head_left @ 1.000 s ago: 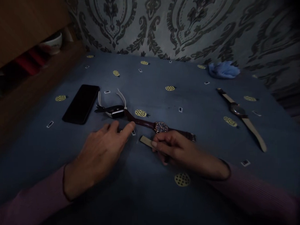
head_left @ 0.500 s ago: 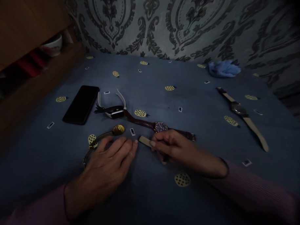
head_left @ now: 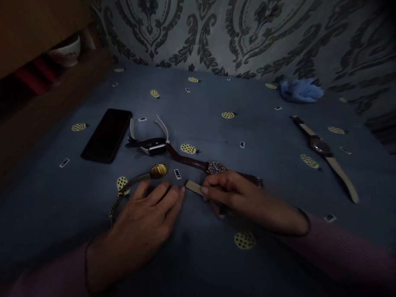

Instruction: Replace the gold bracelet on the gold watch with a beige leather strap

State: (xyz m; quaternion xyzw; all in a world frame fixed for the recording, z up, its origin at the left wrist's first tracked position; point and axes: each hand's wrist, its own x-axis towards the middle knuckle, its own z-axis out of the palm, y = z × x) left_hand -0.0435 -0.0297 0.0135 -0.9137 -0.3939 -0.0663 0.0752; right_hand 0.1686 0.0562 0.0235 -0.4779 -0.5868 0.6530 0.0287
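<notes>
My right hand is closed, pinching a beige watch strap between thumb and fingers. A darker part of it shows beneath my fingers; the rest is hidden. My left hand rests palm down on the tablecloth, fingers loosely spread, its thumb tip close to the strap's free end. Just beyond those fingers lies a wristwatch with a gold case. Behind my right hand stretches a brown leather watch with a dark dial, its strap partly covered. A white-banded smartwatch lies farther back, a black strap across it.
A black phone lies at the left. On the right is another watch with its beige strap underside showing. A crumpled blue cloth sits near the patterned wall. A wooden shelf holding a bowl borders the blue tablecloth.
The view has shifted slightly, so most things appear a little to the right. Both hands keep nearly the same pose, and the strap stays pinched in my right hand.
</notes>
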